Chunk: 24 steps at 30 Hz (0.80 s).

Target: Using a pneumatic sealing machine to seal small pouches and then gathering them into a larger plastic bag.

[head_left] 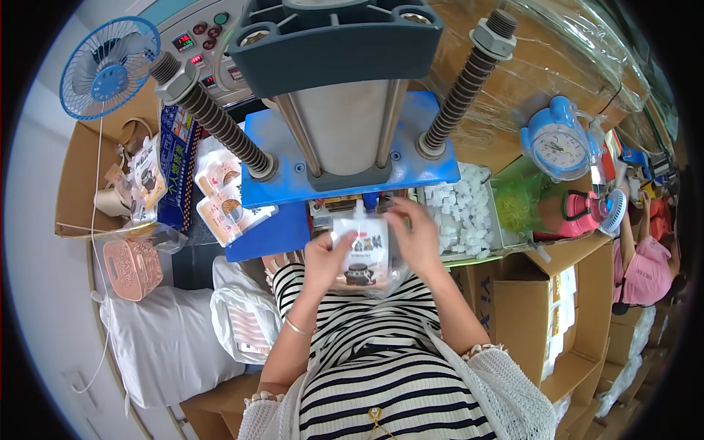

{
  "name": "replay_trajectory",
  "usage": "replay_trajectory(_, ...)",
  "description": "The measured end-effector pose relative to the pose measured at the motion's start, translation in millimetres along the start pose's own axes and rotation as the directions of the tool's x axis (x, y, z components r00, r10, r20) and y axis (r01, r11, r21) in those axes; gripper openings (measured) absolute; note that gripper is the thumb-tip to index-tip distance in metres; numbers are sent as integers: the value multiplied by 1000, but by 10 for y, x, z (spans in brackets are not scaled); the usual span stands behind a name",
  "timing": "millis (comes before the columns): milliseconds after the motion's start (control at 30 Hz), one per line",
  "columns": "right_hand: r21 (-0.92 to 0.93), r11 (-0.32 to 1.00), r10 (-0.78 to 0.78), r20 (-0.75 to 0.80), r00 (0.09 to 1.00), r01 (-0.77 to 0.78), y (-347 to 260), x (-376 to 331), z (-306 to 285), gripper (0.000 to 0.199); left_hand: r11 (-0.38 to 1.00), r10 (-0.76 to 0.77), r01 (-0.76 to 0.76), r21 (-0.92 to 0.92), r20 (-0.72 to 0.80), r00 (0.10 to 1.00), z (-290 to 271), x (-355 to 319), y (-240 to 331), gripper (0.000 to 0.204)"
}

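pouch: small white stand-up pouch [359, 253] with a short spout on top, a dark label band across the middle and a dark round picture lower down, see-through at the bottom. It's held upright right in front of the person's striped top, just under the front edge of the blue press plate [345, 158].
left hand: left hand [323, 260] has its fingers clamped on the pouch's left edge, thumb on the front.
right hand: right hand [416, 233] grips the upper right corner, fingers curled over the top next to the spout.
spare pouches: a few more white and orange pouches [224, 198] lie flat on the left of the plate, beside a tall dark blue printed box [174, 172].
left box: open brown carton [81, 176] with loose packets in it; a pink patterned bag [132, 268] sits just below it.
caps: tray of small white caps [469, 209] just right of the hands, green container [517, 202] beside it.
clock and fan: pale blue alarm clock [561, 143] far right, blue desk fan [108, 67] top left.
room: pretty tight, the press column [341, 117] and two ribbed springs hang right over the hands, with open cartons [557, 308] crowding the right side.
panel: grey control panel [198, 40] with red readouts and round buttons behind the press.
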State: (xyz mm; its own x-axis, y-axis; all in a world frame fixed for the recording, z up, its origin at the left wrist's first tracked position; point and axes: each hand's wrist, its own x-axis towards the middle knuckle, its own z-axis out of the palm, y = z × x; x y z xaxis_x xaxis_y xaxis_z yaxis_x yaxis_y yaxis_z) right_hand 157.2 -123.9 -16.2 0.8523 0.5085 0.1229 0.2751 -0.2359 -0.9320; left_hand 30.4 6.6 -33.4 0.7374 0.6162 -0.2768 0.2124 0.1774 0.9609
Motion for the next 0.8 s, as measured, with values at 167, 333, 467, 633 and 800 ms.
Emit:
replay_trajectory(167,-554,832,-44,-23,999,24,53,86,-528,23,997,-73,74,14,-31,997,-87,383,38,28)
replay_trajectory(333,-746,666,18,-14,1000,-22,281,-38,-494,18,547,101,-26,837,-35,994,-290,224,499,35)
replay_trajectory(467,-624,781,-87,-61,994,30,309,71,-490,27,93,782,-22,995,-60,621,-778,263,454,46)
replay_trajectory(633,-416,902,90,-76,993,-114,346,117,-477,29,112,710,-182,977,50,702,-716,-133,-108,41)
replay_trajectory(800,179,979,118,-88,989,-100,358,1,-353,26,540,599,-321,778,-87,796,-909,-180,-125,18)
